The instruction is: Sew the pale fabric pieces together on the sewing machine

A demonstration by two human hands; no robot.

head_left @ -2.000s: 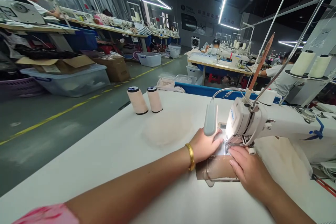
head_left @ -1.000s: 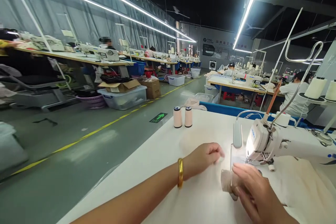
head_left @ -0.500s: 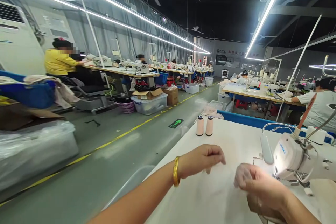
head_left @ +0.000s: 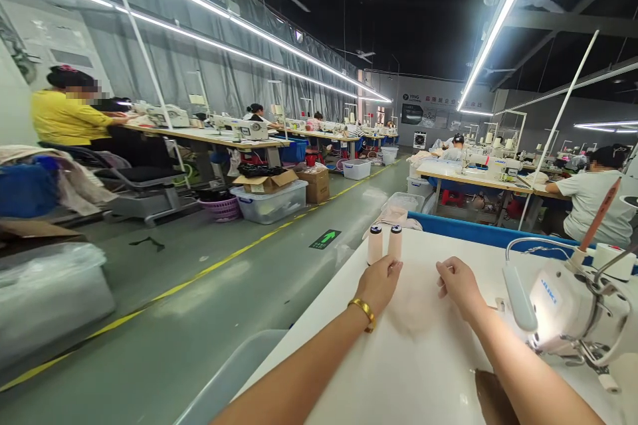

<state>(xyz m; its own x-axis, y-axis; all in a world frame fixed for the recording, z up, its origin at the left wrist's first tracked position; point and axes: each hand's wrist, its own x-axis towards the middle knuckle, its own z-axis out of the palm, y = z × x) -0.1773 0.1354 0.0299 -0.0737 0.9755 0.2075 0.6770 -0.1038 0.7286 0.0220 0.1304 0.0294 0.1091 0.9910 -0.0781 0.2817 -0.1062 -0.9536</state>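
Observation:
My left hand (head_left: 379, 284), with a gold bangle (head_left: 363, 312) at the wrist, is closed in a pinch just in front of two pale pink thread spools (head_left: 395, 244) with dark tops. Across from it, my right hand (head_left: 457, 284) is also closed, thumb against fingers, above the white tabletop (head_left: 399, 372). Between the hands shows a faint, blurred pinkish patch (head_left: 416, 305); what the fingers hold cannot be made out. To the right stands a white sewing machine (head_left: 563, 305) with its lamp lit. A brown object (head_left: 491, 395) lies partly under my right forearm.
A blue cloth-like edge (head_left: 478, 229) runs behind the table. Below its left side is a translucent bin (head_left: 234, 372). A yellow-lined aisle (head_left: 224, 262) passes on the left. Co-workers sit at other machines, one in a yellow top (head_left: 64, 116), one in a light shirt (head_left: 593, 202).
Both hands have moved farther forward over the table; the left is now close to the spools and the right has left the machine's side. The camera view has turned slightly right.

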